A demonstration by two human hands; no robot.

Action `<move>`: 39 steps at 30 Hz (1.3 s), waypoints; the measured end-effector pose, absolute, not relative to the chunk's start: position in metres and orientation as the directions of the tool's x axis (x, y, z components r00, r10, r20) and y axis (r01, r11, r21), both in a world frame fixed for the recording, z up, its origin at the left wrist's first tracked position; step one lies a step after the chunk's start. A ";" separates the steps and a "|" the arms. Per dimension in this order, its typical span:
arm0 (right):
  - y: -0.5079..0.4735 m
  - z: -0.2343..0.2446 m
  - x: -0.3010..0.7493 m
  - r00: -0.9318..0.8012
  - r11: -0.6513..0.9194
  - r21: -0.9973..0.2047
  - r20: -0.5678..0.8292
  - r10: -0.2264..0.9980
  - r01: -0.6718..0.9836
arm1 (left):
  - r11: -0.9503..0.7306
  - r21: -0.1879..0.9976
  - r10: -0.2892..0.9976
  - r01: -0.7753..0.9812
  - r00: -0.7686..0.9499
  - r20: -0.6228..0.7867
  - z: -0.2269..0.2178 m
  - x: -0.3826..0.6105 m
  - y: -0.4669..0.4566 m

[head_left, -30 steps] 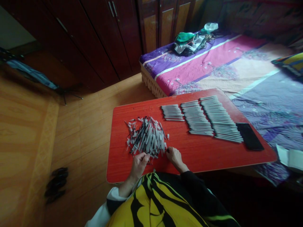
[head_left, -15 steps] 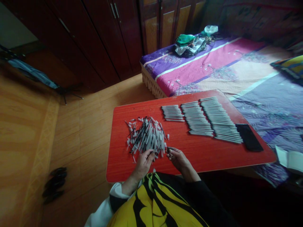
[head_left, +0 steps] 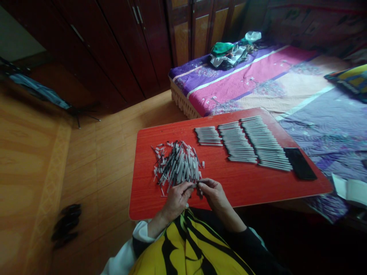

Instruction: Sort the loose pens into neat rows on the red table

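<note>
The left hand (head_left: 175, 199) and right hand (head_left: 217, 195) pinch a slim piece (head_left: 195, 185), mostly hidden by their clamped fingers (head_left: 185, 186).

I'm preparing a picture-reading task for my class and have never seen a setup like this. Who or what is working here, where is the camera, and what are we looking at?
There is no machine here: a person works with two bare hands. Every picture comes from one camera worn on the head, looking forward and down, so the left hand appears on the left and the right hand on the right.

On the red table lies a loose pile of pen parts, with three neat rows of what look like pens further right. A flat black object, perhaps a phone, lies beside the last row.

The fingertips of both hands nearly meet around a small piece, too small to identify. Behind the table is a bed.
</note>
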State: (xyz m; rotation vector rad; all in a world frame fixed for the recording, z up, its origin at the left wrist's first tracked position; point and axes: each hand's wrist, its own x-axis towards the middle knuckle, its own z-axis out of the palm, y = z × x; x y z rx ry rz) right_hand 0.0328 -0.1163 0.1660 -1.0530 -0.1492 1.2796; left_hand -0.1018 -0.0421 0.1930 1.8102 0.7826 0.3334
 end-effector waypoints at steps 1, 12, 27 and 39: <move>-0.116 0.167 0.033 0.355 -0.078 -0.716 -0.434 0.828 -0.694 | -0.207 0.914 0.652 0.350 0.745 -0.138 0.193 -0.102 -0.042; -0.116 0.168 0.032 0.378 -0.045 -0.773 -0.359 0.853 -0.633 | -0.276 0.901 0.636 0.335 0.767 -0.090 0.194 -0.103 -0.043; -0.120 0.177 0.037 0.472 -0.037 -0.961 -0.169 0.865 -0.275 | -0.453 0.816 0.631 0.359 0.775 0.010 0.191 -0.103 -0.041; -0.115 0.178 0.033 0.439 -0.079 -0.909 -0.272 0.856 -0.409 | -0.413 0.838 0.642 0.356 0.766 -0.009 0.192 -0.101 -0.039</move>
